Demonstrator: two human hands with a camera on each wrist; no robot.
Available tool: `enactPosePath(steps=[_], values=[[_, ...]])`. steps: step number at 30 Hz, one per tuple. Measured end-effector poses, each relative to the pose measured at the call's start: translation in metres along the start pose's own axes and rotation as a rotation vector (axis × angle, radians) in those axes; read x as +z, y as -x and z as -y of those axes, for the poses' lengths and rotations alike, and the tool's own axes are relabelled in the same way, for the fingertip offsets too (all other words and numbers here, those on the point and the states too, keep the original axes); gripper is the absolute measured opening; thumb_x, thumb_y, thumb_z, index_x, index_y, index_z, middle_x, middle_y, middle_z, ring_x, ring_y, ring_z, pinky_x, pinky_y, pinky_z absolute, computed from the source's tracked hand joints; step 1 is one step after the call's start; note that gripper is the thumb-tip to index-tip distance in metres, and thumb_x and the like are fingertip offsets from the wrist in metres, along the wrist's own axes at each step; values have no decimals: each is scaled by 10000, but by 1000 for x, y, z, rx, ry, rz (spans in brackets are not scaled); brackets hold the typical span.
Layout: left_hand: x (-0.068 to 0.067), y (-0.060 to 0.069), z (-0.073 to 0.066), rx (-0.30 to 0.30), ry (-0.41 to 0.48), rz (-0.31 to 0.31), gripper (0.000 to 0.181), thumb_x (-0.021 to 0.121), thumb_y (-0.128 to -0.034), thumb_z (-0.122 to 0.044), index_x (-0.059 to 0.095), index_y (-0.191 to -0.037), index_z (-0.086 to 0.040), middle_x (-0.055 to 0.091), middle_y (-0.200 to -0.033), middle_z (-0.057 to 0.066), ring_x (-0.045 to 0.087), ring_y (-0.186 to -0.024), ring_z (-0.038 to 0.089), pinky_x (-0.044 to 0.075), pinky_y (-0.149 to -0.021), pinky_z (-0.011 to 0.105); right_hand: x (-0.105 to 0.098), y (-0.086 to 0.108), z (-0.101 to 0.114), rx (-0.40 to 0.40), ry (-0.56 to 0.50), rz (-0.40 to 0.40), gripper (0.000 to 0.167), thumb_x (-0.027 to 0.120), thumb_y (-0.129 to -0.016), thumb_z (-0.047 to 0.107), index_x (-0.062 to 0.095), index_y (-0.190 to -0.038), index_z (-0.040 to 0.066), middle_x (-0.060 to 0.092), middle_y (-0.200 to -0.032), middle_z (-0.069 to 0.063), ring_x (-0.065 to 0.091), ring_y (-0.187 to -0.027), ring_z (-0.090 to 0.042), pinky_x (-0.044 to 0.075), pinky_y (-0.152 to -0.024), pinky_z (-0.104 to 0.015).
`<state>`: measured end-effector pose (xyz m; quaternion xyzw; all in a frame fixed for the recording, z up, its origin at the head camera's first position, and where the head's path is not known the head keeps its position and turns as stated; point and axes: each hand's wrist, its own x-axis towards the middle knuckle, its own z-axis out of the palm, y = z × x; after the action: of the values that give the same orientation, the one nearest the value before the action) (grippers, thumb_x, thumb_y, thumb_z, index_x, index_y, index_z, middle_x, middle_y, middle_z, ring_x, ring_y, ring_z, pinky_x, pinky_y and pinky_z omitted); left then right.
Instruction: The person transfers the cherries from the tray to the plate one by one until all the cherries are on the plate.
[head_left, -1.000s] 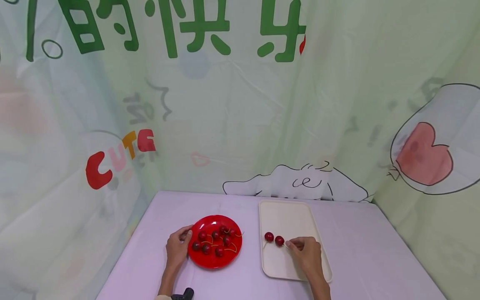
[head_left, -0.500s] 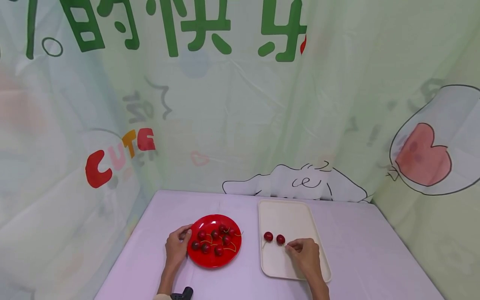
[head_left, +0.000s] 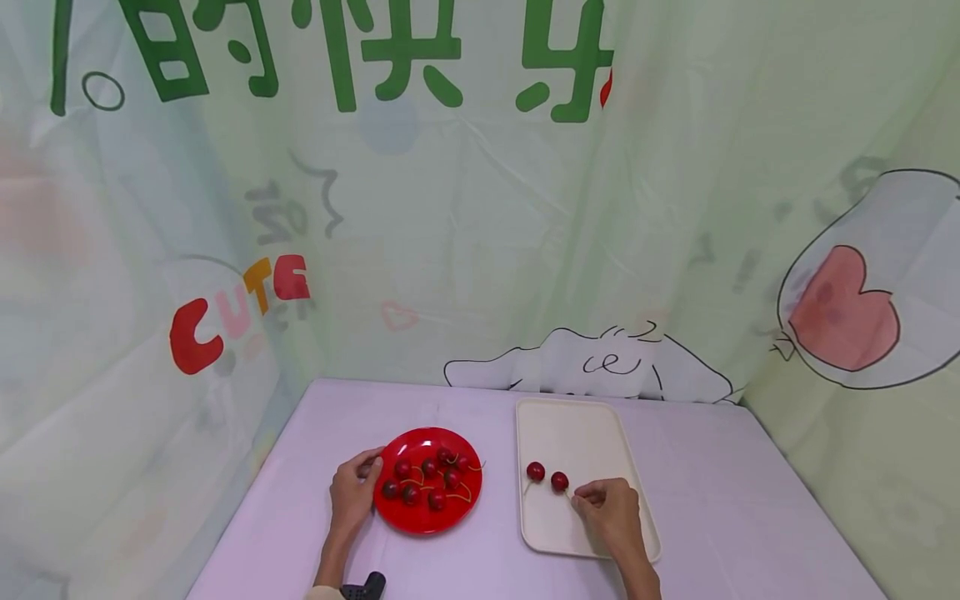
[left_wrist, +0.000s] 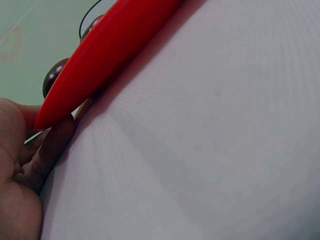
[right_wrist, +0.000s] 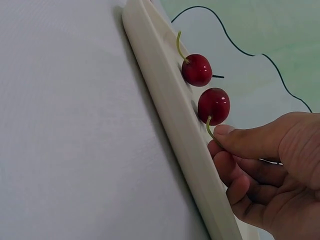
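On the left of the table a red plate (head_left: 420, 523) carries several dark red cherries (head_left: 437, 499) with green stems. My left hand (head_left: 352, 497) grips the plate's left rim, thumb on top and fingers beneath, as the left wrist view shows. To the right lies a cream rectangular tray (head_left: 570, 425). Two cherries are on it: one (right_wrist: 197, 70) lies farther left with its stem free, the other (right_wrist: 214, 106) is beside it. Between thumb and forefinger my right hand (right_wrist: 270, 170) pinches the stem of this second cherry, which sits low over the tray.
A pale lilac cloth covers the table (head_left: 720, 500). Behind and at both sides hangs a printed curtain (head_left: 480, 208) with green characters and drawings. A strip of table lies between plate and tray. A black wrist device (head_left: 365, 587) sits at my left forearm.
The pinched cherry has shifted slightly within the tray, first a little right, then back. The left hand and the plate hold still.
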<state>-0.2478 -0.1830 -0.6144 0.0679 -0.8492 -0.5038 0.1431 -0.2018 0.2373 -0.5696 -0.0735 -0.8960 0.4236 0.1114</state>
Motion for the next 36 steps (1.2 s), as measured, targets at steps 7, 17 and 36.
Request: enactPosePath(steps=[7, 17, 36], values=[[0, 0, 1, -4, 16, 7, 288, 642, -1098, -132, 765, -1351, -67, 807, -1195, 153, 717, -970, 197, 523, -814, 163, -1, 1, 1, -5, 4, -15, 40, 853, -837, -45, 836, -869, -27, 795, -752, -83, 666, -660, -91, 500, -620, -211], [0, -1, 0, -9, 20, 6, 285, 642, -1099, -128, 765, -1349, -68, 802, -1192, 156, 697, -966, 196, 521, -781, 161, 2, -7, 1, -42, -11, -91, 60, 842, -855, -55, 841, -907, -26, 810, -805, -121, 650, -668, -72, 503, -629, -207], [-1, 1, -1, -22, 19, 13, 290, 637, -1101, -130, 763, -1355, -71, 799, -1209, 156, 694, -982, 198, 514, -798, 160, 8, -4, 17, -23, -170, -165, 53, 832, -909, -33, 836, -960, -49, 825, -842, -167, 642, -628, 34, 509, -617, -125]])
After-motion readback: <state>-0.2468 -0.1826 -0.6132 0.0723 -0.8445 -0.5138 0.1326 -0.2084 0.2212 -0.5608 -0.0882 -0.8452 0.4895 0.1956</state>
